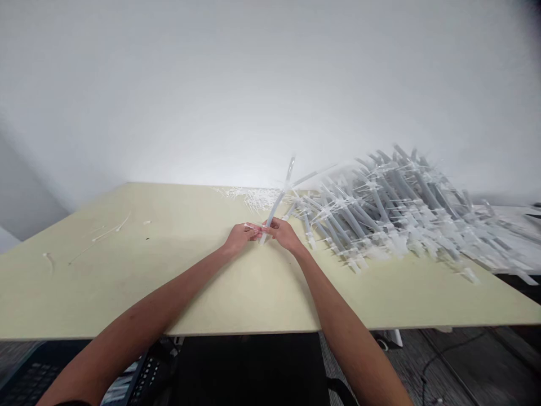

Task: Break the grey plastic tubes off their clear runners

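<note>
A clear, flexible plastic tube (276,204) stands tilted in front of me, its upper part leaning to the right and its white lower end pointing down at the table. My right hand (283,232) is closed round it just above that end. Close against it, my left hand (239,237) pinches a thin white strip (249,226), which looks like a cable tie, at the tube's lower end. The fingertips of both hands nearly meet and partly hide the spot where strip and tube come together.
To the right lies a large heap of similar tubes (359,217) with white ends and ties. Many small white pieces (262,198) are scattered at the table's back edge. Loose cable ties (110,232) lie on the left of the yellowish table (186,299). A blue crate (29,378) stands below.
</note>
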A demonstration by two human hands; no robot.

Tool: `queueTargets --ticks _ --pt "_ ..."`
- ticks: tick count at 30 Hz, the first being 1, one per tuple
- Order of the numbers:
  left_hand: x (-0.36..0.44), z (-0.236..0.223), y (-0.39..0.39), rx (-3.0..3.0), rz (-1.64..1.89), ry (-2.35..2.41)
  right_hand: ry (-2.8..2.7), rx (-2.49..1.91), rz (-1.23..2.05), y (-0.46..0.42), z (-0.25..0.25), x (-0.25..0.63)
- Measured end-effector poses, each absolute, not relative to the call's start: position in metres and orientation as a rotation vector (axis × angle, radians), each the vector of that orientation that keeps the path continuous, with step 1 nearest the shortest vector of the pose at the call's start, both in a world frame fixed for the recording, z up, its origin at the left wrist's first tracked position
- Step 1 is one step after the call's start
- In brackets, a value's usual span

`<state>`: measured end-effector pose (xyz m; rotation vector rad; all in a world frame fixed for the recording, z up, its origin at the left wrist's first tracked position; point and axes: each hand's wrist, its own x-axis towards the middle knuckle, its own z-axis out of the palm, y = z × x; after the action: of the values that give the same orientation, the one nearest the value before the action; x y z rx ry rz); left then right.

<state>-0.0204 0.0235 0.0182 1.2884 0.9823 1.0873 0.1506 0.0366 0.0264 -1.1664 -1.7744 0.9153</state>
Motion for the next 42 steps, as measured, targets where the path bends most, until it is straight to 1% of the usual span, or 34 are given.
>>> queueTargets --ticks 3,7,11,19,25,31,35,39,42 --pt "-0.022 0.016 0.024 1.381 1.065 1.029 -1.878 -1.195 0.789 0.037 0.026 0.153" --pt "-0.026 0.019 0.022 1.46 1.015 1.05 -2.006 -1.251 0.761 0.032 0.029 0.155" --pt "-0.024 0.024 0.02 1.525 0.968 1.091 -2.046 -1.276 0.791 0.028 0.033 0.155" --pt "-0.029 0.015 0.024 1.604 1.065 1.281 -2.044 -1.303 0.814 0.027 0.034 0.155" --pt "-0.024 0.014 0.023 1.666 0.974 1.264 -2.029 -1.333 0.821 0.027 0.034 0.154" --pt "-0.022 0.024 0.006 1.86 0.878 1.289 -1.996 -1.27 0.887 0.025 0.035 0.151" --pt "-0.017 0.026 -0.004 1.844 0.871 1.235 -1.957 -1.262 0.938 0.022 0.037 0.149" --pt "-0.012 0.022 -0.001 1.817 0.867 1.31 -1.923 -1.272 1.001 0.021 0.036 0.147" --pt "-0.013 0.021 0.002 1.961 0.851 1.374 -1.92 -1.288 1.032 0.022 0.035 0.147"
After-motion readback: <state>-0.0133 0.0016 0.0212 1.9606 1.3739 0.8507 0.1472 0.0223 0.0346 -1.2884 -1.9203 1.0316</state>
